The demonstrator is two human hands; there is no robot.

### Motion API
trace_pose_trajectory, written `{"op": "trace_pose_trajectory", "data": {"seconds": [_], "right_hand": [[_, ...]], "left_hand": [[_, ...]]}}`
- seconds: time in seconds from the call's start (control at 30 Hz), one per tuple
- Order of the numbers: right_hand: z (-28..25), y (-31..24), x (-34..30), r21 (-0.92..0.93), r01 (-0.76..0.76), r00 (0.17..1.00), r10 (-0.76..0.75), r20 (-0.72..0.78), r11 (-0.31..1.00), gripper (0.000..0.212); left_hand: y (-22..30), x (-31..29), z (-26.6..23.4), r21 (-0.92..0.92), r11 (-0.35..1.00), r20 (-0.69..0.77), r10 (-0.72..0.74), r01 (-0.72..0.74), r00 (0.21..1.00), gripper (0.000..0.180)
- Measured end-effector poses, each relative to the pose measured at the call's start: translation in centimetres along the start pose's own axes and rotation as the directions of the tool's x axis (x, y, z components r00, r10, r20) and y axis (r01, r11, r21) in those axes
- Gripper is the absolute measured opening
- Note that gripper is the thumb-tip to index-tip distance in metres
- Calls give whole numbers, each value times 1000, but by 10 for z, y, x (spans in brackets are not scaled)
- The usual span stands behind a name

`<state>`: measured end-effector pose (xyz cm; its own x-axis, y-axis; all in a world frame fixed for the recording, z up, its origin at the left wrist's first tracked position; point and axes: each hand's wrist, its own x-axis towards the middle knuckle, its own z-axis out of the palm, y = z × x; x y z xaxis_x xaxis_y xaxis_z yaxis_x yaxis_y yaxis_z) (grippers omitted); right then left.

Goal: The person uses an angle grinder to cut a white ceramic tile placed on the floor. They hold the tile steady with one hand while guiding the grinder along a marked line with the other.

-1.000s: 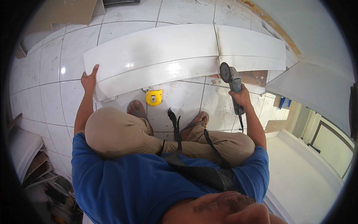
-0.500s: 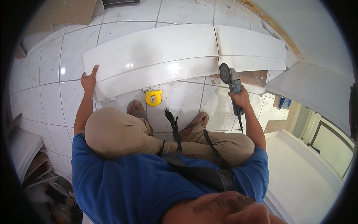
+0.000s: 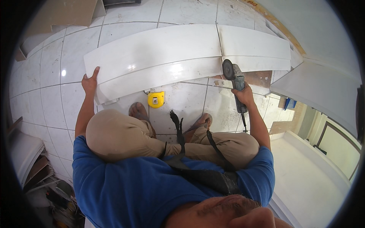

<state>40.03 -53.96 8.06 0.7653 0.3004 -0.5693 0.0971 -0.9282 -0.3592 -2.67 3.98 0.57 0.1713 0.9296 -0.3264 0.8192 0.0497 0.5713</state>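
Note:
My right hand is wrapped round the body of an angle grinder, whose dark disc is close to the near edge of a long white panel. A dark line crosses the panel near the disc, with brownish marks along it. At the panel's left end my left hand grips the edge, thumb on top and fingers mostly hidden. Between the panel and my feet lies a yellow tape measure.
Beneath the panel's right part lies a brown board. White tiles cover the floor. A grey-white slab juts in from the right, near a blue object. Scraps and tools are heaped at the lower left.
The grinder and my right hand have moved slightly away from me, bringing the disc nearer the dark line on the panel. My left hand keeps its grip.

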Motion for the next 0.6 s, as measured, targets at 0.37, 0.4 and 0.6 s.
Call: {"op": "trace_pose_trajectory", "data": {"seconds": [0.37, 0.4, 0.6], "right_hand": [[4, 20, -8, 15, -17, 999, 16, 33, 1000, 73], [4, 21, -9, 10, -21, 999, 20, 31, 1000, 73], [5, 23, -11, -29, -34, 999, 34, 28, 999, 74]], "left_hand": [[-20, 14, 6, 85, 996, -99, 7, 1, 995, 89], [-16, 13, 6, 92, 996, -93, 4, 5, 996, 89], [-15, 11, 5, -24, 1000, -27, 8, -9, 1000, 88]]}}
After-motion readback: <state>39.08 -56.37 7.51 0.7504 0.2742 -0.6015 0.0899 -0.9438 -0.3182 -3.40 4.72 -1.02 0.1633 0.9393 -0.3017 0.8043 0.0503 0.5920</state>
